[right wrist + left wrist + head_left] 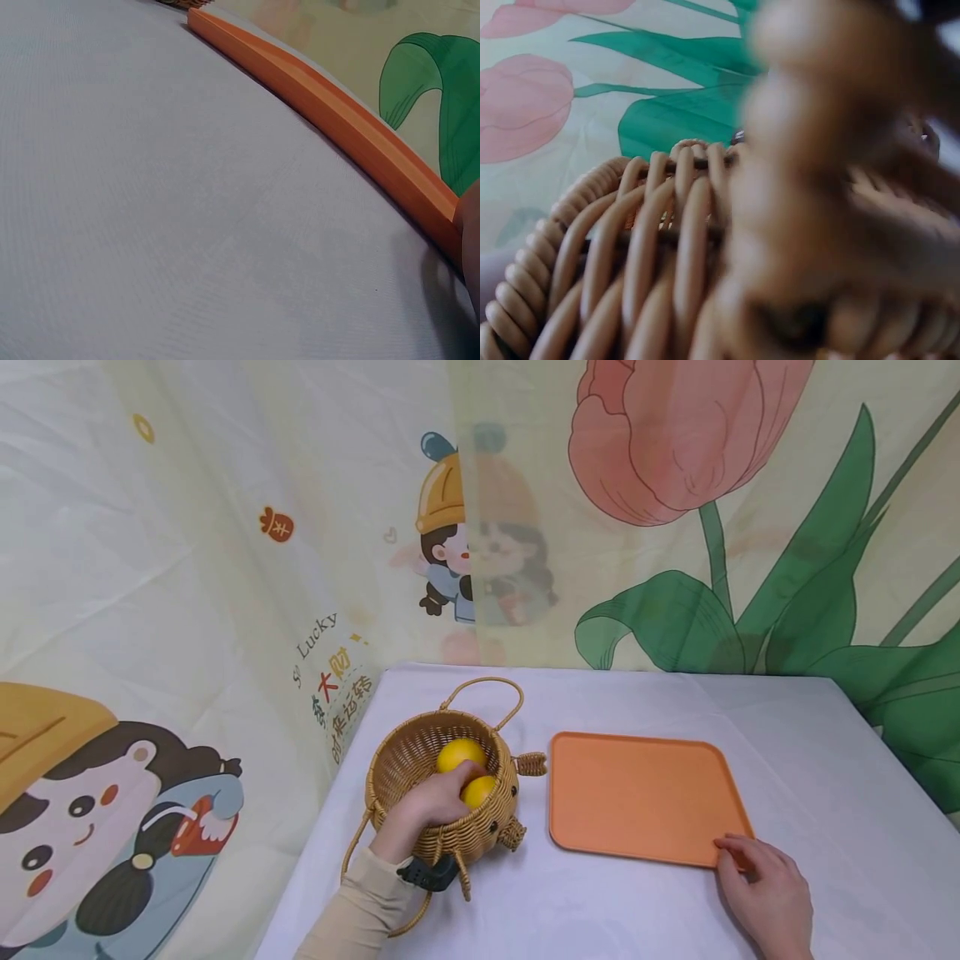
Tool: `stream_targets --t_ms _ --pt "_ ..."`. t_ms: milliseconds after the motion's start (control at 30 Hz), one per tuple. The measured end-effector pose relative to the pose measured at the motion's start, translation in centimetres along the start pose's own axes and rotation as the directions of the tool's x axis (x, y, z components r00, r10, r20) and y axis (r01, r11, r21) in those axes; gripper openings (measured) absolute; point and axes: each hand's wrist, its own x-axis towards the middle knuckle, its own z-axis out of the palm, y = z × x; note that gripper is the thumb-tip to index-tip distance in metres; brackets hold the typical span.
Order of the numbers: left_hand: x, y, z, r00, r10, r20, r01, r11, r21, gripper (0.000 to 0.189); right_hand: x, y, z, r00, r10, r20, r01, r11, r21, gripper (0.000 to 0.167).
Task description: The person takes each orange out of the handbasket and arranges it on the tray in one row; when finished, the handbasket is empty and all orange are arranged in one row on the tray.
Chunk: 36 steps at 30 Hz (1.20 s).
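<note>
With right hand pinching the tray right of the basket and left hand round a lemon inside, seemingly secures grip, next needing a clear lift.

Left hand's fingertips hide inside the basket; right hand covers the tray's near right corner; left-wrist wicker's super blurry

Left fingers curled, right fingers bent

On the table, the basket holding two fruits stands left of the tray.
</note>
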Motion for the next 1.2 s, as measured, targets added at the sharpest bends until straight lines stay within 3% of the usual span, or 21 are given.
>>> stream_targets --t_ms 133,267,467,600,967,1200 --pt "0.3 0.2 0.1 0.999 0.054 -0.001 -0.054 0.998 0.012 0.056 0.0 0.0 -0.1 1.0 -0.003 -0.004 0.003 1.0 0.002 0.019" --pt "0.9 0.4 0.2 0.995 0.093 0.037 -0.094 0.995 0.043 0.057 0.1 0.1 -0.4 1.0 0.002 -0.007 -0.002 1.0 -0.002 0.02" --pt "1.9 0.7 0.5 0.993 0.078 0.086 -0.084 0.994 0.07 0.062 0.2 0.0 -0.7 1.0 0.028 -0.004 -0.028 1.0 -0.004 0.02" --pt "2.2 0.7 0.6 0.993 0.076 0.085 -0.085 0.991 0.102 0.055 0.2 0.0 -0.7 0.999 0.032 0.006 -0.032 0.999 0.005 0.02" --pt "1.7 0.7 0.6 0.991 0.088 0.104 -0.1 0.987 0.122 0.05 0.2 0.0 -0.6 1.0 0.024 0.01 -0.024 1.0 0.014 0.02" --pt "1.5 0.7 0.8 0.991 0.104 0.081 -0.114 0.984 0.14 0.044 0.1 0.2 -0.3 1.0 0.013 0.017 -0.014 1.0 0.007 0.02"
